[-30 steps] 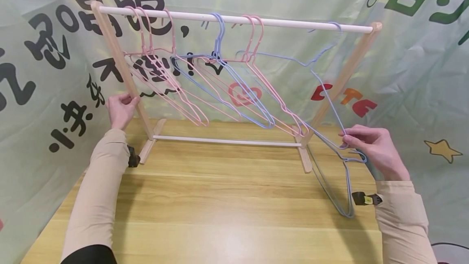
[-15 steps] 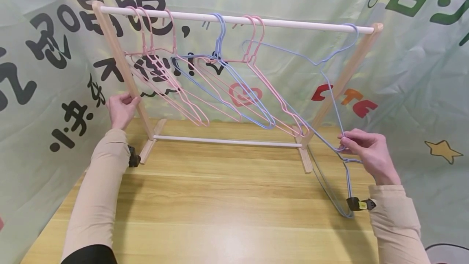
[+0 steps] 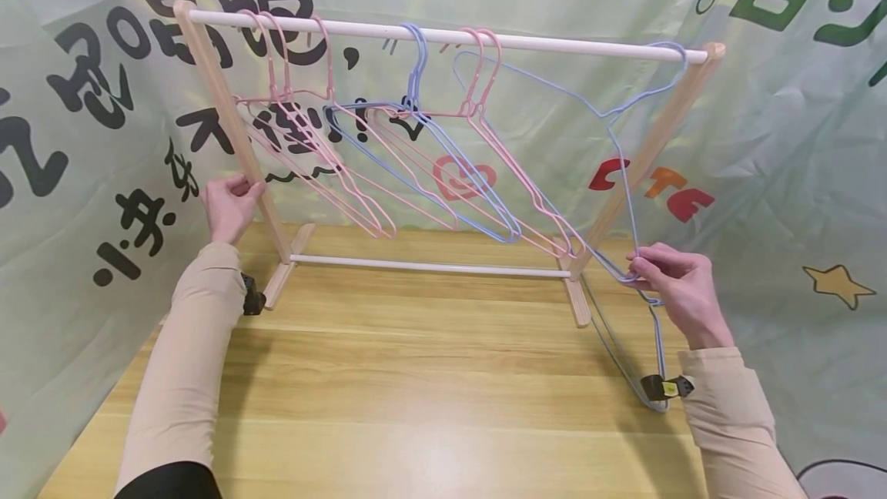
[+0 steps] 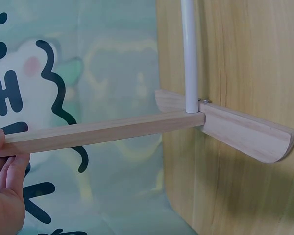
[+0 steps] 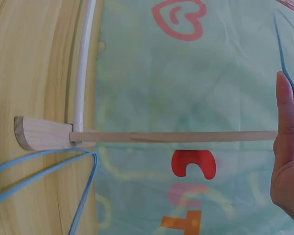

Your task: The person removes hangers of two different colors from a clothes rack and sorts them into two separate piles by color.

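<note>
My left hand (image 3: pixel 232 208) grips the left wooden post (image 3: pixel 203 60) of a small clothes rack; in the left wrist view, fingers and thumb hold that post (image 4: pixel 103 132) from both sides. At the right, my right hand (image 3: pixel 675 287) pinches the lower corner of a blue wire hanger (image 3: pixel 627 175). Its hook lies over the white rail (image 3: pixel 374 28), close to the right post (image 3: pixel 651 149). That hanger is tilted, its other shoulder reaching behind two pink hangers (image 3: pixel 493 72). In the right wrist view only part of my right hand (image 5: pixel 286 142) shows, with blue wire at its fingers.
Further left on the rail hang blue hangers (image 3: pixel 417 68) and several pink hangers (image 3: pixel 329 60). More blue hangers (image 3: pixel 658 337) lie at the table's right side, partly behind my right hand. A white lower bar (image 3: pixel 430 266) joins the rack's feet. A printed cloth (image 3: pixel 797 175) hangs behind.
The blue hanger's hook has moved right along the rail to beside the right post. My right hand has shifted left with the hanger's lower corner. My left hand stays on its post.
</note>
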Demonstrator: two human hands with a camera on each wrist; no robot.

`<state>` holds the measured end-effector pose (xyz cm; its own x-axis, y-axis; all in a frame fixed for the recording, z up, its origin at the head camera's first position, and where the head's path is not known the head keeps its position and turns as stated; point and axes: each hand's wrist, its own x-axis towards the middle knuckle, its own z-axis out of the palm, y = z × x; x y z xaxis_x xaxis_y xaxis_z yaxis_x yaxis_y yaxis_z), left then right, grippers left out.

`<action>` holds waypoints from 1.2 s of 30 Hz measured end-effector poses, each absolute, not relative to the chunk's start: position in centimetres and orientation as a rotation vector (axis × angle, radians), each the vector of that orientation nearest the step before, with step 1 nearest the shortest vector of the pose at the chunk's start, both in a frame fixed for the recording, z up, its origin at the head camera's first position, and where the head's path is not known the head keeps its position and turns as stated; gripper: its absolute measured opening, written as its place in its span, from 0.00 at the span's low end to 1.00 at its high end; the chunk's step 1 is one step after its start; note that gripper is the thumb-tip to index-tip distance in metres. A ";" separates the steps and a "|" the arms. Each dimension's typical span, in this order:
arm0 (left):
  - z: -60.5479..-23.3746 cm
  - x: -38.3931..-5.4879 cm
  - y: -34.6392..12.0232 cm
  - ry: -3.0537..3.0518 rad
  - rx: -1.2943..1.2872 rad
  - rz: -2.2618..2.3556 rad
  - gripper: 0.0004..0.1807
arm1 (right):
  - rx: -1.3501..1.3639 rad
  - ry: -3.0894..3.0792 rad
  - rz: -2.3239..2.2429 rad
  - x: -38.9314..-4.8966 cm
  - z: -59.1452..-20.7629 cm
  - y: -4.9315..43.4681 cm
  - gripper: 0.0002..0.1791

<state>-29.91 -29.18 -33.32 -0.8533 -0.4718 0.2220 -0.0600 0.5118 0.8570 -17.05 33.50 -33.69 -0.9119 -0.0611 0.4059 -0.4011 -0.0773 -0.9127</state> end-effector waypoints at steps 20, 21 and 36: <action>-33.3 -30.0 -29.3 -2.323 0.425 -1.289 0.21 | 0.575 -1.825 2.150 -17.4 -34.3 33.2 0.14; -33.3 -30.0 -29.3 -2.323 0.425 -1.288 0.21 | 0.584 -1.829 2.147 -17.4 -34.3 33.2 0.14; -33.3 -30.1 -29.2 -2.328 0.459 -1.287 0.21 | 0.578 -1.761 2.201 -16.2 -37.1 34.5 0.14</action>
